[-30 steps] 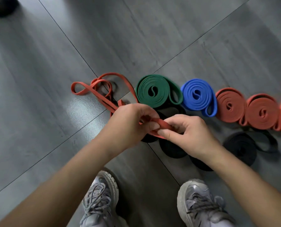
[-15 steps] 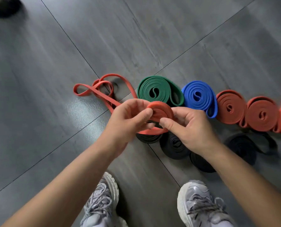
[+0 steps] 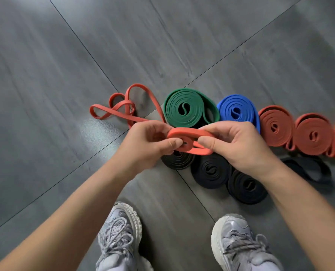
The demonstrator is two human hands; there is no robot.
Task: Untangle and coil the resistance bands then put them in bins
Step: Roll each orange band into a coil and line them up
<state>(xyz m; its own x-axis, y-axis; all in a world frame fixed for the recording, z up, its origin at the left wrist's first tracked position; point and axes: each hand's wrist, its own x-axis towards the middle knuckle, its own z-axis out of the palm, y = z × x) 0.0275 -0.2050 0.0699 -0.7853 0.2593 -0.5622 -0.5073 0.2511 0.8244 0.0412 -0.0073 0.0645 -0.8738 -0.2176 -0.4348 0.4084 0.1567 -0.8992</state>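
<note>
Crowding beneath both hands point(image 3: 149, 143) point(image 3: 239, 147): coiled bands point(image 3: 188, 110).

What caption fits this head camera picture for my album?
Both hands roll an orange band above green, blue and black coils.

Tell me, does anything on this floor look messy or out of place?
Only the orange band being wound: its free end sprawls in loose, crossing loops left of the green coil, while the other bands sit rolled up. A black band at far right also looks looser.
</note>
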